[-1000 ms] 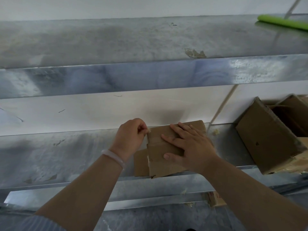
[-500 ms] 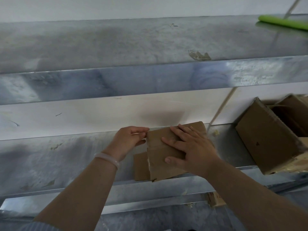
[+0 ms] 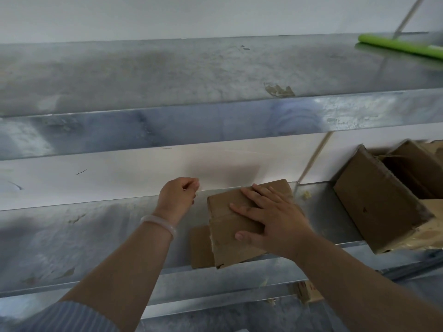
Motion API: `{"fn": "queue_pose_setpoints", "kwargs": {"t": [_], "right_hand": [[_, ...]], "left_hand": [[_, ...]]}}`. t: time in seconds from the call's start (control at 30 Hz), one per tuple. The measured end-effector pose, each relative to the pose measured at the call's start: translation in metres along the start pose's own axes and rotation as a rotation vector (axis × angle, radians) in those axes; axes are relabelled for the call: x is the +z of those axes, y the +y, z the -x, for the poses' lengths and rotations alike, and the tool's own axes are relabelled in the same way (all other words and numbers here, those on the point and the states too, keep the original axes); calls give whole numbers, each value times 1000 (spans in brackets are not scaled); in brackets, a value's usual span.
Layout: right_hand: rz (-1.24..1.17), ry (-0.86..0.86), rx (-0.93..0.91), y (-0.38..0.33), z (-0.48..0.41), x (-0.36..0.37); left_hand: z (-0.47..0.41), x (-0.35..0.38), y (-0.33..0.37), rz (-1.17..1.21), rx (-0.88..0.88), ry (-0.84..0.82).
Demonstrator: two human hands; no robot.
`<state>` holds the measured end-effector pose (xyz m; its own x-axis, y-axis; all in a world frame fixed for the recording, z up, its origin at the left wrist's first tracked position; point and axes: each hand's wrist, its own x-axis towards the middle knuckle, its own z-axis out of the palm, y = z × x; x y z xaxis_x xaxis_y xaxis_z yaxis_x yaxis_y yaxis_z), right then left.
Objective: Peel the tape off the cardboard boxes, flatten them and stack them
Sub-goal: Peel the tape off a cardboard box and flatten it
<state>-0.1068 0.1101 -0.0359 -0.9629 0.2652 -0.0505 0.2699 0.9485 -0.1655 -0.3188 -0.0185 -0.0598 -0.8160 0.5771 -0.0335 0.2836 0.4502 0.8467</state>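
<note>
Head view: a flattened brown cardboard box [image 3: 225, 212] lies on the lower grey metal shelf [image 3: 96, 236], toward 5 o'clock from centre, over a smaller cardboard flap [image 3: 200, 245]. The right hand [image 3: 275, 219] presses flat on it, fingers straight and spread. The left hand [image 3: 178, 196], at the box's 10 o'clock and clear of it, has its fingers curled, thumb to forefinger; I cannot tell whether tape is pinched there. At 3 o'clock a tilted open brown cardboard carton [image 3: 374, 207] leans, its inside dark and its contents unreadable.
</note>
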Motion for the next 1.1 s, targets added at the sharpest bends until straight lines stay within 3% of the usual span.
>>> {"fn": "queue_pose_setpoints", "kwargs": {"t": [0.13, 0.3, 0.47, 0.6, 0.73, 0.9, 1.0, 1.1], "right_hand": [[27, 20, -23, 2, 1, 4], [134, 65, -73, 7, 1, 15], [140, 93, -87, 10, -1, 19], [147, 102, -90, 10, -2, 20], [146, 123, -97, 11, -1, 20], [168, 142, -121, 14, -1, 21], [163, 180, -150, 17, 1, 23], [125, 231, -152, 19, 5, 22]], "left_hand": [[-2, 3, -12, -222, 20, -88], [2, 5, -29, -311, 73, -154], [9, 1, -37, -280, 128, 47], [12, -4, -40, -324, 124, 65], [17, -5, -45, -318, 60, -7], [21, 1, -51, -391, -10, -226], [31, 5, -39, -158, -5, -266], [51, 15, -18, 60, 82, -429]]}}
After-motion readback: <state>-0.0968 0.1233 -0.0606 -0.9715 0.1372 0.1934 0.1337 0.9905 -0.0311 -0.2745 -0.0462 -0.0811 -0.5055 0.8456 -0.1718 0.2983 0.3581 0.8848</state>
